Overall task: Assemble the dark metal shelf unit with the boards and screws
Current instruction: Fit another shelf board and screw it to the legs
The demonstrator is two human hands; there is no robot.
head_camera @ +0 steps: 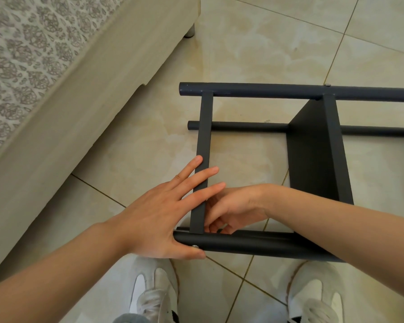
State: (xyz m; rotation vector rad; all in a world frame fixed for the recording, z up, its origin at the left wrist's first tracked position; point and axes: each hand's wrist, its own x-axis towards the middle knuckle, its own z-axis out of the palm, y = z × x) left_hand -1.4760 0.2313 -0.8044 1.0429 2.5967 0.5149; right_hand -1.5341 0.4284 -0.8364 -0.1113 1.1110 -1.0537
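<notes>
- Alignment of the end board point(204, 136) with the near pole point(254, 244) is judged to be the step in hand; the shelf unit point(247, 126) is laid on its side on the tiled floor point(266, 43), just ahead of a pair of white shoes point(154, 292).
- The left hand point(163, 217) is spread wide and flat; its fingers are pressed across the board's edge, and the thumb is laid on the pole beside a silvery screw point(194, 246).
- The right hand point(233, 208) is tucked inside the frame at the joint, fingers curled; whether anything is pinched there cannot be told.
- The board should be pressed square to the pole so that hole and screw are lined up; the screw is best tightened only once the board is seated flush.
- Poles are round tubes, matt dark grey; boards are flat, thin and sharp-edged, with the same dull finish; a second board point(317, 155) is fixed further right, under the far pole point(289, 90).
- Tiles are glossy, marbled cream; rolling of the smooth tubes should be guarded against.
</notes>
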